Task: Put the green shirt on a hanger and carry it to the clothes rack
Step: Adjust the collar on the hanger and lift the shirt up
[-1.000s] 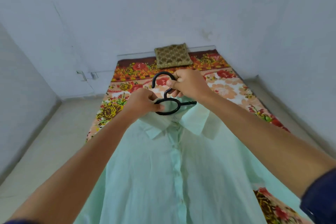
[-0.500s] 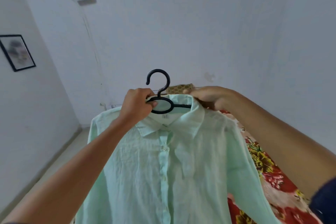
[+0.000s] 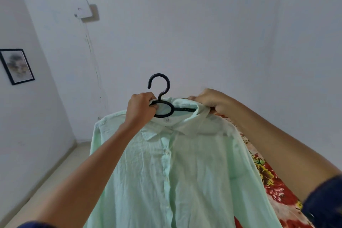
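A pale green button-up shirt [image 3: 172, 177] hangs in front of me from a black plastic hanger [image 3: 160, 96], whose hook points up. My left hand [image 3: 141, 110] is closed on the hanger's neck loop at the collar. My right hand [image 3: 208, 101] pinches the right side of the collar, over the hanger's right arm. The shirt's front faces me, buttoned, with both shoulders spread on the hanger. No clothes rack is in view.
A bed with a red floral cover [image 3: 273, 189] lies behind the shirt to the right. White walls stand ahead and to the left. A framed picture [image 3: 17, 66] hangs on the left wall, a white box [image 3: 84, 10] high on the far wall. Pale floor [image 3: 46, 177] runs along the left.
The shirt on its hanger has been lifted off the bed and held upright. My right hand moved from the hanger's hook to the collar's right side. My view tilted upward.
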